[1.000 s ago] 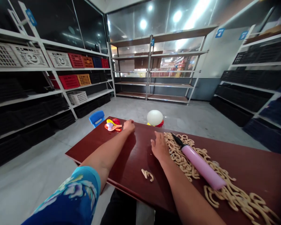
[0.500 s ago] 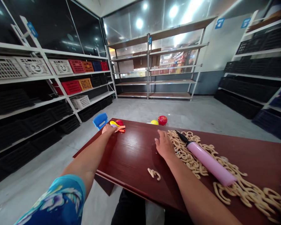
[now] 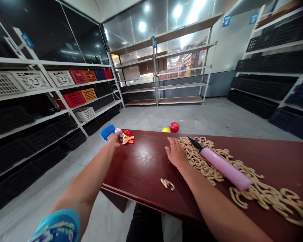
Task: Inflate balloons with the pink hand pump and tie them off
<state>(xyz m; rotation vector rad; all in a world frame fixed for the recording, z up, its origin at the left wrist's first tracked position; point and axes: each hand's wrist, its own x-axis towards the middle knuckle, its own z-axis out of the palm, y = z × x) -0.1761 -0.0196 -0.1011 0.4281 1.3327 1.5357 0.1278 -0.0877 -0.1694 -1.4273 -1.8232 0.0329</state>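
Note:
My left hand (image 3: 114, 138) is at the far left corner of the table, its fingers pinched on a lilac balloon (image 3: 118, 132) that looks limp. Beside it lie orange balloons (image 3: 130, 139) and a red patterned balloon (image 3: 127, 133), with a bit of yellow among them. Palm down, my right hand (image 3: 177, 153) rests with fingers apart and nothing in them. It touches or nearly touches the edge of a heap of beige curled pieces (image 3: 202, 164). On that heap lies a pink hand pump (image 3: 226, 168) with a black nozzle, pointing away to the left.
The dark red table (image 3: 141, 161) carries a few stray beige curls (image 3: 168, 184) near its front edge. Beyond it are a blue chair (image 3: 107, 132), a yellow balloon (image 3: 166, 130) and a red balloon (image 3: 174, 127). Shelves with crates (image 3: 74, 99) stand around the room.
My left hand has drawn back slightly toward me and left, with the lilac balloon now showing above its fingers. My right hand stays in place on the table. The view has shifted a little.

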